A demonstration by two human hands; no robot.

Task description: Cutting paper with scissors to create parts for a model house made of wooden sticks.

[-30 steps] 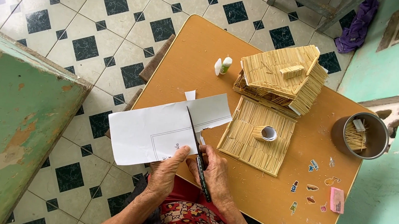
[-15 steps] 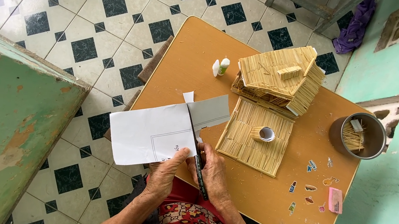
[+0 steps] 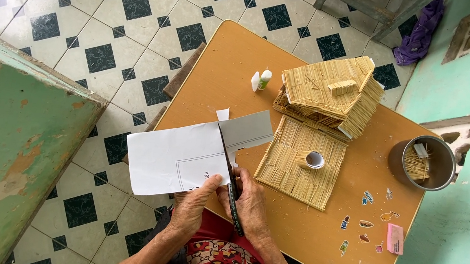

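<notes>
My left hand [image 3: 191, 203] pinches the near edge of a white sheet of paper [image 3: 177, 155] with printed lines, held over the near left side of the wooden table [image 3: 218, 72]. My right hand [image 3: 249, 206] grips dark-handled scissors [image 3: 229, 172], whose blades run up through the sheet. The part of the paper right of the blades [image 3: 247, 128] sags onto the table and looks grey in shadow.
A stick-built model house [image 3: 332, 93] stands at the table's far side, with a flat stick panel [image 3: 301, 162] and a small roll [image 3: 311, 158] before it. A glue bottle [image 3: 264, 79], a metal pot of sticks [image 3: 423, 161], small stickers [image 3: 366, 221] and a pink eraser [image 3: 394, 238] lie around. A green wall stands at left.
The scissor blades have advanced farther up the sheet, and the right-hand piece has dropped lower toward the table. Both hands stay in nearly the same place.
</notes>
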